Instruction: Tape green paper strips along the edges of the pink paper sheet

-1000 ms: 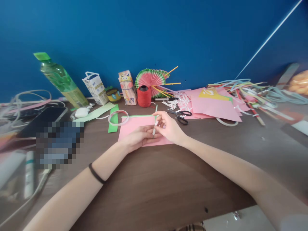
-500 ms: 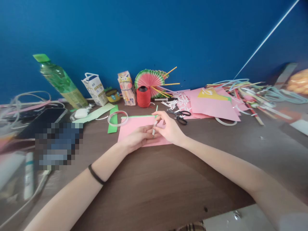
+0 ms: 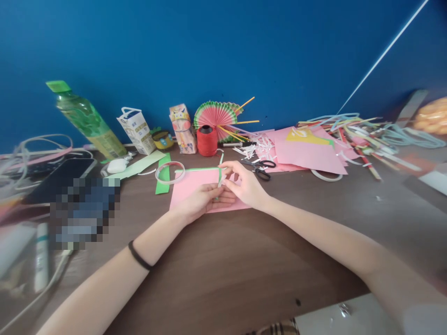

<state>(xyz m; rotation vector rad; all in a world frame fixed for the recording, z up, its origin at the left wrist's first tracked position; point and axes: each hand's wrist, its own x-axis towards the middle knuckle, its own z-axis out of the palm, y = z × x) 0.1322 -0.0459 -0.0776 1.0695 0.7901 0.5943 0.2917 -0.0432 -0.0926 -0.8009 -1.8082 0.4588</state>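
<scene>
1. Blue wall up top, brown desk running up to it, back edge pretty cluttered.
2. Thin green strip with a paler stretch is between the hands, above the pink sheet, roughly mid-desk. It looks skinny and slightly bent, standing almost upright.
3. Left hand is half open, palm turned up, strip's lower end between thumb and fingers. Right hand has thumb and index nearly together on a tiny whitish bit beside the strip; can't make out what that bit is.
4. Pink sheet's far edge has a green band. Hands hide much of its right half, and a tape roll laps its far left corner.
5. Black scissors sit just past the right hand. Toward the desk's back edge: red spool, pleated fan, white paper scraps.
</scene>
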